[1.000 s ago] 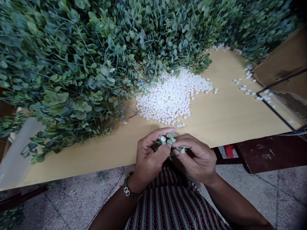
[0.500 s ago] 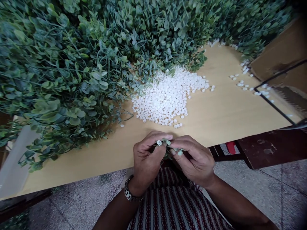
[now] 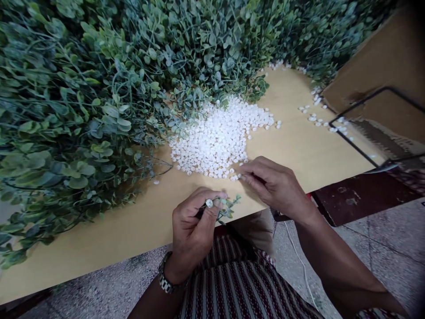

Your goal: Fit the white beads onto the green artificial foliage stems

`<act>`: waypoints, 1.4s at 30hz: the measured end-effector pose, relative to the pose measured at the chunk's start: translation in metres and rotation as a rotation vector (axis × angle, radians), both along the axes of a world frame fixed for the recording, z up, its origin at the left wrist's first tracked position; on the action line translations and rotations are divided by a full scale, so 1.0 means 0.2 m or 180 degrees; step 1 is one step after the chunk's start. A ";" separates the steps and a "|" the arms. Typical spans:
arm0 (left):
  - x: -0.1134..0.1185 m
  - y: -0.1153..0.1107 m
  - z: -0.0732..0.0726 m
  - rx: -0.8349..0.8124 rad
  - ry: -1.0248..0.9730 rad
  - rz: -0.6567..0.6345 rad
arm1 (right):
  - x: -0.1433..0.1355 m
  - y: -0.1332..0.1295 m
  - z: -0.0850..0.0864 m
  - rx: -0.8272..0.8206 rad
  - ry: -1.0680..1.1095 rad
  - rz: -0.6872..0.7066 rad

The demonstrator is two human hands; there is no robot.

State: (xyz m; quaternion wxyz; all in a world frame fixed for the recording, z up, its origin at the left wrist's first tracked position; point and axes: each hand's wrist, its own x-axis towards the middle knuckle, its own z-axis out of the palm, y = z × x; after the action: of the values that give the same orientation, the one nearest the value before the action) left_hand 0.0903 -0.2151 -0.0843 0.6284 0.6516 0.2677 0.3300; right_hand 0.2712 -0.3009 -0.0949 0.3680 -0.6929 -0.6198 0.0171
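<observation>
My left hand (image 3: pixel 195 221), a watch on its wrist, is closed on a small artificial leaf sprig (image 3: pixel 227 208) above the table's front edge. A round white piece (image 3: pixel 209 203) shows between its thumb and forefinger; the stem is mostly hidden. My right hand (image 3: pixel 274 184) reaches to the near right edge of a heap of small white plastic pieces (image 3: pixel 215 137). Its thumb and forefinger are pinched together at a small white piece (image 3: pixel 235 177); how firmly they grip it is hard to see.
A large mass of artificial green foliage (image 3: pixel 133 57) covers the back and left of the tan table (image 3: pixel 292 146). At right stand a torn cardboard box (image 3: pixel 381 66) and a black wire frame (image 3: pixel 355 148). Loose white pieces (image 3: pixel 314 118) lie scattered near them.
My right hand has left the sprig and moved up to the edge of the white heap. My left hand still holds the sprig. The view has shifted slightly to the right.
</observation>
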 end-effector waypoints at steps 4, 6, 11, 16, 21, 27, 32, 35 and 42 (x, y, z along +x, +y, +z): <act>0.01 0.00 0.00 -0.0038 0.0233 0.0013 | -0.01 0.03 -0.02 -0.0206 -0.0314 0.0054; 0.01 0.00 0.00 -0.0093 0.0342 0.0133 | -0.01 0.02 -0.02 -0.0181 -0.0191 0.0019; 0.03 0.00 0.00 0.0126 0.0323 0.0161 | -0.02 -0.02 0.01 0.0212 0.1142 0.0134; 0.07 -0.01 0.03 0.0275 0.0200 -0.0140 | -0.07 -0.02 0.02 0.0325 0.2517 0.0547; 0.10 -0.03 0.05 0.0174 0.0198 -0.0287 | -0.10 -0.03 0.00 0.0261 0.3056 0.0625; 0.12 -0.04 0.03 0.0094 0.0197 -0.0117 | -0.11 -0.04 -0.01 0.0180 0.3205 0.0567; 0.13 -0.06 0.02 0.0371 0.0194 0.0146 | -0.11 -0.04 -0.02 0.0120 0.3222 0.0562; 0.13 -0.06 0.02 0.0620 0.0144 0.0183 | -0.11 -0.04 -0.01 0.0129 0.3242 0.0583; 0.11 -0.05 -0.01 0.1242 0.0110 0.0157 | -0.11 -0.04 -0.02 0.0094 0.3210 0.0607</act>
State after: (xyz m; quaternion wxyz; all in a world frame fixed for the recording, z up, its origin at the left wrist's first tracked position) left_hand 0.1127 -0.2247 -0.0866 0.4771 0.7599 0.2253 0.3797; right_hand 0.2489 -0.3097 -0.0989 0.6278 -0.5336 -0.4258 0.3739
